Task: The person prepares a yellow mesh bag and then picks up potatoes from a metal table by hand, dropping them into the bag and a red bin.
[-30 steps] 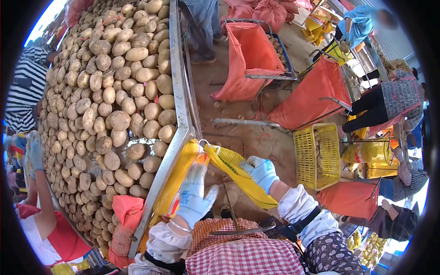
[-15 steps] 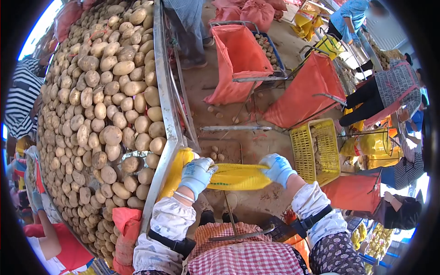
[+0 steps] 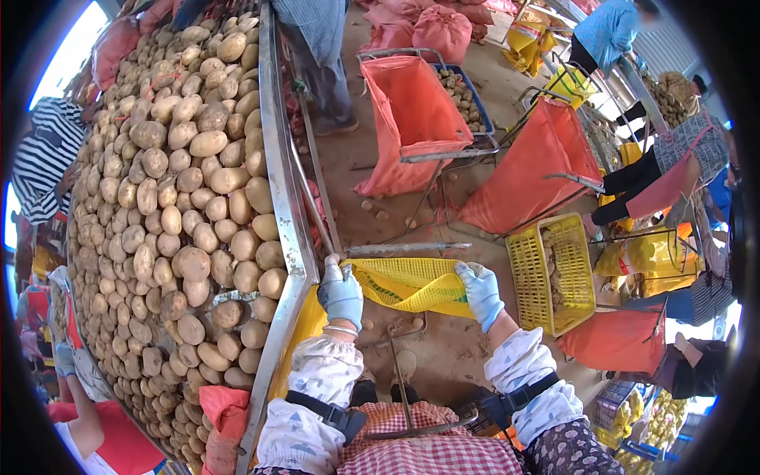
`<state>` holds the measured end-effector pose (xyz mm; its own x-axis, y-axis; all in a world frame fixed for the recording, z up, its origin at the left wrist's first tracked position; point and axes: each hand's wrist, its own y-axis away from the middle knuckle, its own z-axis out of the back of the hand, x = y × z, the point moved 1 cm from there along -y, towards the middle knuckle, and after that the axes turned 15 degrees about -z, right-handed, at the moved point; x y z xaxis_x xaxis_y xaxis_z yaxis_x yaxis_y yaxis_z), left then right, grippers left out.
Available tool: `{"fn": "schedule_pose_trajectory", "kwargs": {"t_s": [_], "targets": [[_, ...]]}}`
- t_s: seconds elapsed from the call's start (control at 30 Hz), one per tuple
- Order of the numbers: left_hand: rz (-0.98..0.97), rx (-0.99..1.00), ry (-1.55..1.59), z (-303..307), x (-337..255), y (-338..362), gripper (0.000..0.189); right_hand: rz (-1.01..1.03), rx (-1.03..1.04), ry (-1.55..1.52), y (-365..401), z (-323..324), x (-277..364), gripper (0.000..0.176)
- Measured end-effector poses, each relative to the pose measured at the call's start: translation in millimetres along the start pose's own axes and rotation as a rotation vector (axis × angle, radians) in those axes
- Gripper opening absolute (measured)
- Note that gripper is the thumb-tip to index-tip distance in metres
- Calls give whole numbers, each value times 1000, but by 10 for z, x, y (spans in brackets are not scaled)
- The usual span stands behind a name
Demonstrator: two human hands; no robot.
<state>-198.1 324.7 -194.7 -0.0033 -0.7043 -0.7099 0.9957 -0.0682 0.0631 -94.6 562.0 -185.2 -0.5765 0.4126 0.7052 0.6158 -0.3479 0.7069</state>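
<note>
View from a person's head, looking down. At the bottom edge is a red-and-white checked apron (image 3: 427, 447), with two forearms in white patterned sleeves reaching forward from it. Both hands wear pale blue gloves.

The left hand (image 3: 341, 291) and the right hand (image 3: 480, 291) are held apart, and each is closed tight on one end of a yellow mesh bag (image 3: 408, 283). The bag is stretched flat between the two fists, in front of the person's body and above a dirt floor. The left hand grips its end just beside the metal rim (image 3: 277, 182) of a long sorting table. The right hand grips the other end near a yellow plastic crate (image 3: 550, 273) that stands on the floor to the right.

Just beyond the bag, a grey metal bar (image 3: 408, 248) runs level across the gap. The table on the left is heaped with brown potatoes (image 3: 182, 198). A few loose ones lie on the floor past the bar.

Farther off, two orange sacks (image 3: 416, 111) hang open on metal frames. Other people stand around: one in a striped shirt (image 3: 43, 154) at the far side of the table, and one in a blue shirt (image 3: 609, 32) at the top right.
</note>
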Motion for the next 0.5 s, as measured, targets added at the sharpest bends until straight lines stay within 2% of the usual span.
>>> {"fn": "schedule_pose_trajectory", "kwargs": {"t_s": [0.03, 0.1, 0.13, 0.17, 0.23, 0.27, 0.3, 0.37, 0.4, 0.43, 0.47, 0.5], "targets": [[-4, 1, 0, -136, 111, -31, 31, 4, -38, -18, 9, -32, 4, 21], [-231, -334, 212, -386, 288, -108, 47, -13, -53, -15, 24, -89, 11, 21], [-323, -347, 290, -477, 367, -193, 48, -33, -67, -9, 22, -94, 6, 22], [-326, -343, 290, -528, 509, -297, 48, -34, -70, -13, 6, -89, -14, 22], [-3, 52, 1395, -460, 516, -495, 39, -138, -83, -51, -78, -76, -100, 24], [-20, 41, 1232, -432, 499, -469, 29, -160, -42, -49, -160, -30, -202, 29], [-21, 48, 1228, -492, 583, -494, 29, -160, -44, -56, -151, -12, -239, 29], [301, -16, 1471, -642, 907, -448, 22, -85, -125, 57, -97, 20, -288, 24], [54, 132, 1308, -509, 849, -302, 17, -86, -129, 58, -54, 44, -274, 24], [53, 139, 1310, -413, 854, -187, 17, 3, -171, 140, 18, 68, -220, 23], [-56, 152, 1142, -316, 846, -82, 17, 90, -216, 222, 106, 90, -161, 22], [-164, 162, 972, -199, 781, 9, 17, 91, -227, 220, 207, 61, -32, 22]]}}
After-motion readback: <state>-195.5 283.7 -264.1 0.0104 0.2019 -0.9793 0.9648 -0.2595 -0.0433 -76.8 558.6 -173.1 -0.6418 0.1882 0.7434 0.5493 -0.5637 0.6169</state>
